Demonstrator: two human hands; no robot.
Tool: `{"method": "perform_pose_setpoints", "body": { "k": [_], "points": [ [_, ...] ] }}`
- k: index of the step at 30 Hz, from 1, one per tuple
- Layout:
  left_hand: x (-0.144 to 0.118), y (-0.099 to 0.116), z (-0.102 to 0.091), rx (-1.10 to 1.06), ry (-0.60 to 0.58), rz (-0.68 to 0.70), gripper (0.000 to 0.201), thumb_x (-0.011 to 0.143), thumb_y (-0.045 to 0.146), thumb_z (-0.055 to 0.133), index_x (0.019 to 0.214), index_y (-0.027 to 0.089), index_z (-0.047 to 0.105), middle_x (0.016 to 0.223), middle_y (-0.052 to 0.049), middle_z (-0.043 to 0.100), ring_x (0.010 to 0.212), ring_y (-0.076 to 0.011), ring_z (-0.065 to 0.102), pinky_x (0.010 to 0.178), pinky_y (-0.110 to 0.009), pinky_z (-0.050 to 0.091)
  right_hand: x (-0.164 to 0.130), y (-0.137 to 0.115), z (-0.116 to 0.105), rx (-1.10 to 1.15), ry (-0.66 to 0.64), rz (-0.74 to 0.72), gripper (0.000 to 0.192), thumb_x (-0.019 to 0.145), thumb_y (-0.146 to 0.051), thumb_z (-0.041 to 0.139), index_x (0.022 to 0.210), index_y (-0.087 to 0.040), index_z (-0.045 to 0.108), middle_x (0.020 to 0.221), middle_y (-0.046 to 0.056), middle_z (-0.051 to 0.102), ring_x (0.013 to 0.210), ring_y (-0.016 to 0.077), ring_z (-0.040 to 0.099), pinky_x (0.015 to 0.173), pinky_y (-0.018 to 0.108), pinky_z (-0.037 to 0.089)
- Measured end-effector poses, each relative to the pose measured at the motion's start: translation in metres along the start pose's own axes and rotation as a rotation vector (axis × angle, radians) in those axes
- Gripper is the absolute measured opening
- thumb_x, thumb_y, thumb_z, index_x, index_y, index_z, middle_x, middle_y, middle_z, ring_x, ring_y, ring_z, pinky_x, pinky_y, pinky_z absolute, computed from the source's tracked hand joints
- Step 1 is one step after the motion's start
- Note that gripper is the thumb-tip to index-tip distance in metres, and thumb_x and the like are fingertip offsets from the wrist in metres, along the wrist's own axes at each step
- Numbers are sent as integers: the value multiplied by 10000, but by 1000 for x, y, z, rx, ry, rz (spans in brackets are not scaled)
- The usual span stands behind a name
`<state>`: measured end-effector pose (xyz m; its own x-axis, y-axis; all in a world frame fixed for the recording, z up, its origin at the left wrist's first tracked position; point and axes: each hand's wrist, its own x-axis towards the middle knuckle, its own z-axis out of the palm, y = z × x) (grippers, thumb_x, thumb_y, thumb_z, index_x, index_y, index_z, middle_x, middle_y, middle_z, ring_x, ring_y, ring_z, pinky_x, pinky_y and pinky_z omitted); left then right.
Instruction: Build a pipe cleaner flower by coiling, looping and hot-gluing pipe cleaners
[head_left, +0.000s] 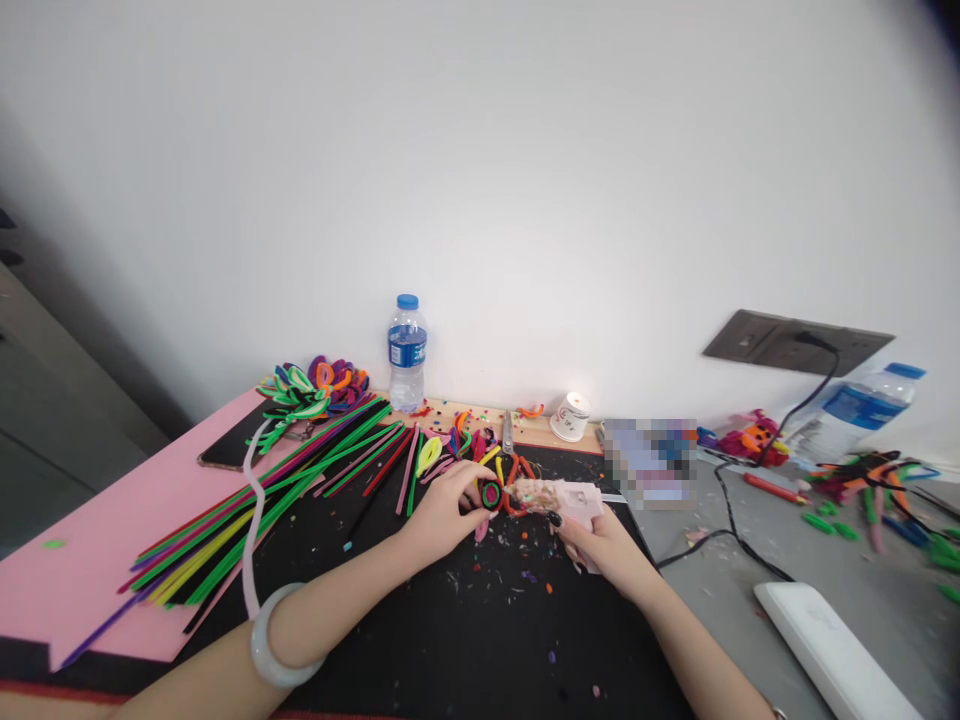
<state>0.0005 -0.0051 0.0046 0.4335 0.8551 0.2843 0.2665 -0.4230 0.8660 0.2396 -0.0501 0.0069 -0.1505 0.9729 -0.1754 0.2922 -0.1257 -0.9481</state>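
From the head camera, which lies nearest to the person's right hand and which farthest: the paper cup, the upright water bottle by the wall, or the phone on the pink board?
From the right hand:
1. Paper cup, just beyond it by the wall.
2. Upright water bottle, farther left along the wall.
3. Phone, far left on the pink board.

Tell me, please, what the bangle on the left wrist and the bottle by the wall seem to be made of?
The bangle looks like jade or glass: pale, milky, smooth, softly glossy; which of the two I cannot tell. The bottle looks like clear thin plastic: see-through wall, blue screw cap, blue wrap label.
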Motion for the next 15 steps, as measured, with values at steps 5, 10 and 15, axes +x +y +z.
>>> {"method": "perform_pose_setpoints", "body": {
  "k": [5,10,15],
  "points": [
    [-1,0,0,26,-8,14,328,691,63,582,987,203,561,948,-17,526,720,-112,575,644,-230,513,0,1,0,0,2,-10,296,771,-455,561,777,-170,481,433,-79,401,360,60,323,359,177,275],
    [-1,2,-1,41,-14,31,340,686,42,575,983,207,558,945,-13,528,719,-110,569,644,-223,500,1,1,-1,2,3,-4,299,767,-453,566,726,-174,466,429,-75,403,358,60,328,360,178,281],
    [-1,3,-1,56,-15,53,341,690,36,566,983,210,561,966,-21,537,719,-115,564,648,-226,499,0,1,0,4,2,-1,297,774,-454,558,772,-173,464,424,-86,387,349,57,315,350,173,269]
  ]
}}
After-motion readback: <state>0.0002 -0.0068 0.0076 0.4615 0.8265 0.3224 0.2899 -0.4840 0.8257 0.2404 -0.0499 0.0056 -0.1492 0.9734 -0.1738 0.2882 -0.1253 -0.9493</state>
